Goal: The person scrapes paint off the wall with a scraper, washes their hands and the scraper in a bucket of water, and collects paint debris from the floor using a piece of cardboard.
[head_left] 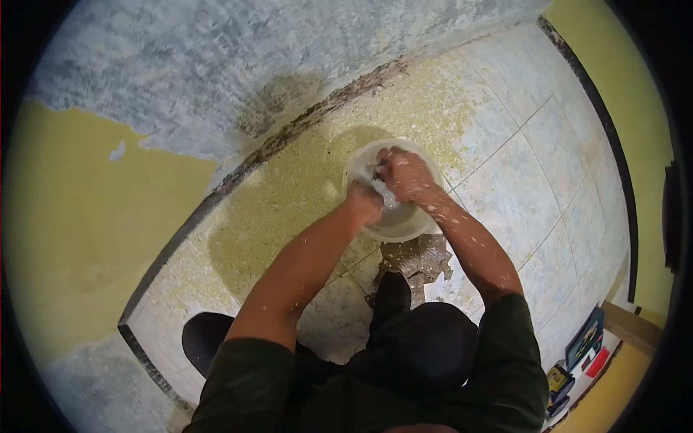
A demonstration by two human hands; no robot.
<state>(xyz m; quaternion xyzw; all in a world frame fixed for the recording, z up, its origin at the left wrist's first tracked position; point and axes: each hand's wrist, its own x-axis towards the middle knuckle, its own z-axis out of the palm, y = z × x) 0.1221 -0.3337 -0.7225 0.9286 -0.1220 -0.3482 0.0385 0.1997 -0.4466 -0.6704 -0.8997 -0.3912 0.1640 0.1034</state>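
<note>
A round white bucket (403, 232) stands on the floor in front of me, with cloudy water in it. Both hands are over its opening, close together. My left hand (365, 201) is at the left side, its fingers blurred. Curled at the upper part of the opening, my right hand (406, 173) is closed around something dark that is too small and smeared to name. Pale specks cover my right forearm. Between the hands the water looks splashed and bright.
Yellow paint flakes lie over the tiled floor (505, 173) around the bucket. Torn brown cardboard (416, 258) lies near my feet. A scraped grey wall (180, 65) rises ahead and left. Small boxes (558, 382) stand at the lower right.
</note>
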